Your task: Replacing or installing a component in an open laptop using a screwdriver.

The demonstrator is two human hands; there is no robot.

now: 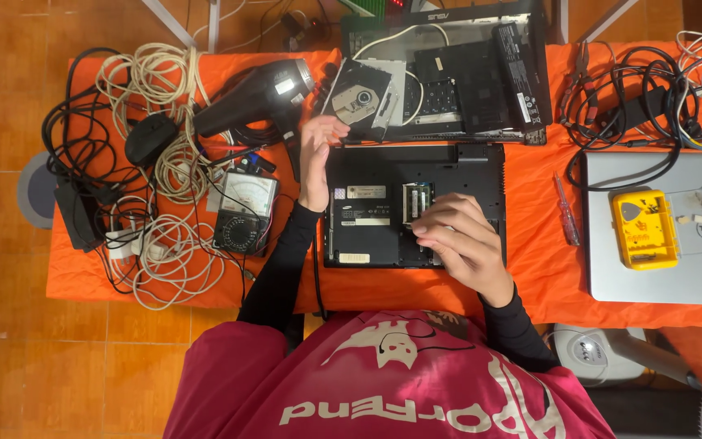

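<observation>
A black laptop (383, 179) lies upside down on the orange-covered table (530, 236), its bottom cover off so the hard drive and memory bay show. My left hand (316, 158) rests flat against the laptop's left edge, fingers together and holding nothing. My right hand (461, 242) lies over the open bay at the laptop's lower right, fingers curled down onto the memory area. What lies under those fingers is hidden.
A second opened laptop (481, 77) with an optical drive (357, 93) sits behind. A hair dryer (257, 96), an analog multimeter (243, 211) and tangled cables (156, 162) fill the left. A screwdriver (566, 210), a silver laptop (660, 276) and a yellow tool (642, 229) lie right.
</observation>
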